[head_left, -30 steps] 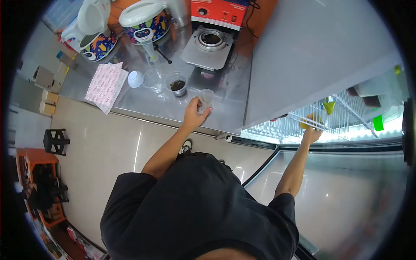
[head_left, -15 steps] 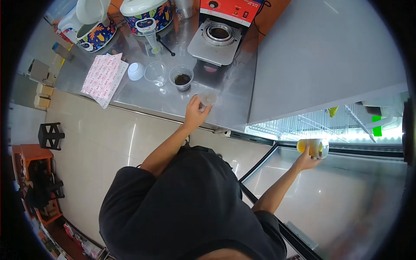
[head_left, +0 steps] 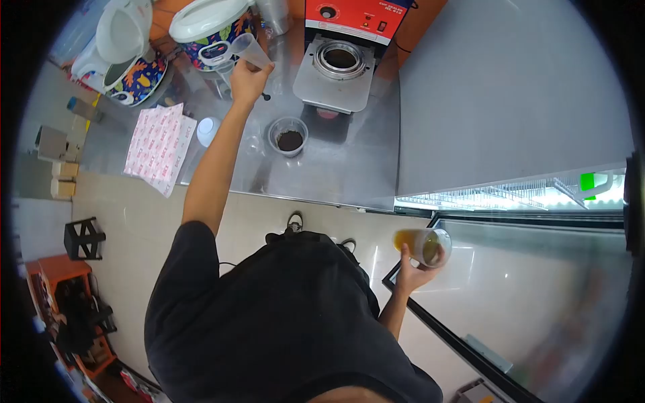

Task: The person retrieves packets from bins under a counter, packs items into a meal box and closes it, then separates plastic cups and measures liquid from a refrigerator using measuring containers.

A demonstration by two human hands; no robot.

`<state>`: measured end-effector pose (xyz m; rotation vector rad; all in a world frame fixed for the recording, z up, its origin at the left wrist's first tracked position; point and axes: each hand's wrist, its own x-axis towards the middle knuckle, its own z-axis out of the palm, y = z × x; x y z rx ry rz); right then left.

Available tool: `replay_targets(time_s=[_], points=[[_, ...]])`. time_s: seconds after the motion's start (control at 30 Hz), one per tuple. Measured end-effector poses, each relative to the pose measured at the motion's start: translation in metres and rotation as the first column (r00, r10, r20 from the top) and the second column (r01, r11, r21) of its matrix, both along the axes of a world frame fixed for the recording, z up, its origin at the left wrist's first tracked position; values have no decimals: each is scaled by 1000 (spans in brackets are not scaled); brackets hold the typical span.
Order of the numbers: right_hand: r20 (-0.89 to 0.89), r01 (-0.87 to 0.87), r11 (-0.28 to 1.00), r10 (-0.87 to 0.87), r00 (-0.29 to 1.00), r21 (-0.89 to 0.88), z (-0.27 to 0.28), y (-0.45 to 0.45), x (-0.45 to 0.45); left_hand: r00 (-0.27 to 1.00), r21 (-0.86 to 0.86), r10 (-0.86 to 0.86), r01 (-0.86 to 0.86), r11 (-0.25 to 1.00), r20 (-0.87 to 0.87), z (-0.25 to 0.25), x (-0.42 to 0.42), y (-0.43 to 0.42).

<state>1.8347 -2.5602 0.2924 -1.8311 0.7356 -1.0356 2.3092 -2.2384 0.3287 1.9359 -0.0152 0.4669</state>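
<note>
My left hand reaches over the steel counter, its fingers closed round a clear plastic cup in front of the patterned cooker. Another clear cup is partly hidden behind that hand. My right hand grips a clear container of yellow-orange liquid, tilted on its side, in front of the open fridge door. Nearer the counter's front stands a clear plastic tub with dark contents. A small white bowl lies beside my left forearm.
A red cup sealer stands at the back of the counter. Pink printed paper lies on the left, near a second cooker with a raised lid. The fridge shelves are lit at right. A black stool stands on the floor.
My left hand has moved forward and left with the clear cup, from the counter's front edge to the cooker. My right hand has drawn the yellow container left, away from the fridge shelves.
</note>
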Motion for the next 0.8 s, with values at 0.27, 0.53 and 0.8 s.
replay_targets(time_s=[0.27, 0.53, 0.8], points=[[-37, -271, 962, 273, 961, 39, -1, 88, 113, 977, 256, 47, 8, 967, -208, -67, 77, -9], [-39, -319, 947, 318, 947, -24, -30, 105, 201, 913, 438, -32, 226, 870, -408, -50, 66, 20], [-27, -341, 939, 343, 939, 44, -41, 104, 223, 987, 418, -84, 133, 899, -134, 13, 9, 91]])
